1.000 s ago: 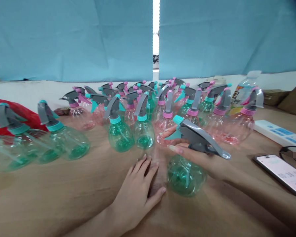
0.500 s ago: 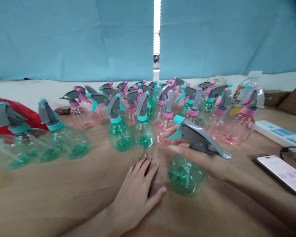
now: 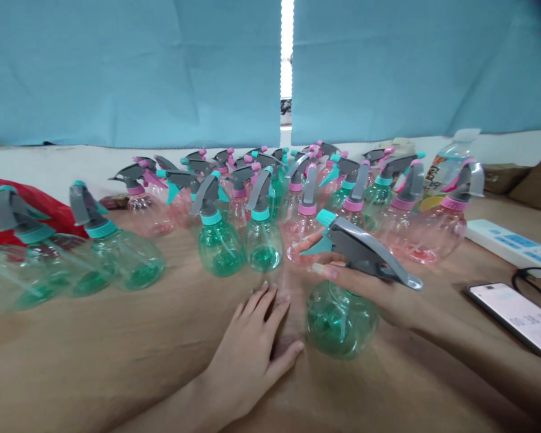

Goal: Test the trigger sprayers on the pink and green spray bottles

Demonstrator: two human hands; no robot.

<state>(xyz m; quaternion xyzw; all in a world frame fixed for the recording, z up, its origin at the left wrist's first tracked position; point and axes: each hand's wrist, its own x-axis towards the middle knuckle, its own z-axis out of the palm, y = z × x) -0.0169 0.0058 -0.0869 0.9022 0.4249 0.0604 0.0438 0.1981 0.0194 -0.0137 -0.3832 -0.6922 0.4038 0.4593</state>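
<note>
My right hand (image 3: 356, 278) is wrapped round the neck of a green spray bottle (image 3: 340, 325), under its grey trigger head with a teal nozzle. The bottle is upright, its nozzle pointing away to the left. Left of it, my left hand (image 3: 252, 343) lies flat on the wooden table (image 3: 117, 349), fingers spread, holding nothing. Just beyond its fingertips stand two green spray bottles, one darker (image 3: 220, 246) and one paler (image 3: 264, 243). A pink-collared spray bottle (image 3: 302, 231) is behind my right fingertips, partly covered by them.
Several green spray bottles (image 3: 133, 261) stand at the left by a red bag (image 3: 49, 204). Many pink and green ones crowd the back. On the right are a phone (image 3: 518, 319), a white power strip (image 3: 505, 240), a black cable and a labelled drink bottle (image 3: 455, 156).
</note>
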